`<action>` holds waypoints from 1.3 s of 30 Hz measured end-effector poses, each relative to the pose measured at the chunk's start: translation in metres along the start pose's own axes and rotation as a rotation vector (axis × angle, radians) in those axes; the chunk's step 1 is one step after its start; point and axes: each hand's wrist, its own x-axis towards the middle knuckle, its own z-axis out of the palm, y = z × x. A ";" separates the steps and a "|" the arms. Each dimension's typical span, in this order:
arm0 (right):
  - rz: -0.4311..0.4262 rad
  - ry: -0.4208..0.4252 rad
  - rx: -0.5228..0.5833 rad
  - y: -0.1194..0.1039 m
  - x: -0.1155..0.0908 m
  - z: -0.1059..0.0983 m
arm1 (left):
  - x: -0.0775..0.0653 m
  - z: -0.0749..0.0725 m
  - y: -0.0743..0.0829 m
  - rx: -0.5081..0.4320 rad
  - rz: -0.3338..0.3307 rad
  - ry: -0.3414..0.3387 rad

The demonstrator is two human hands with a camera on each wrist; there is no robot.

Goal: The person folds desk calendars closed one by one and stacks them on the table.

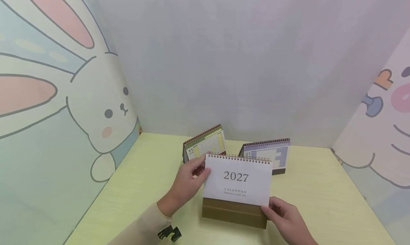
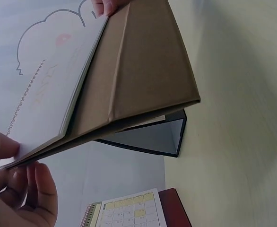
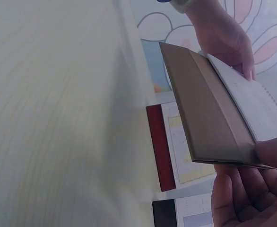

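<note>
Cartoon-printed hangings round a table suggest a booth.

The 2027 calendar is white — brown-based; the table pale yellow.

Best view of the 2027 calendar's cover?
Head: it shows the cover nearly face-on, text readable. Left wrist shows it at a steep slant beside the brown base; right wrist only a slanted part, cut by the frame edge.

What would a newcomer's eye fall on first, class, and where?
First, the white paper 2027 calendar on its brown stand, held by the left hand and right hand, low in view. Behind it stand a green spiral calendar and a purple spiral calendar; a huge white cartoon rabbit fills the left side.
</note>
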 end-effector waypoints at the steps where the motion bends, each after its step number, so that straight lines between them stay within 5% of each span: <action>1: -0.002 0.014 0.000 0.000 -0.001 0.001 | 0.000 0.000 0.000 -0.001 0.002 0.004; 7: -0.028 0.033 0.011 0.001 -0.002 0.001 | 0.000 0.002 0.000 -0.006 0.001 0.033; 16: -0.006 -0.048 0.063 -0.002 -0.003 -0.004 | 0.003 0.005 -0.001 -0.007 -0.049 0.059; 39: 0.084 -0.220 0.164 -0.001 -0.001 -0.012 | 0.005 0.006 -0.010 0.030 -0.167 -0.010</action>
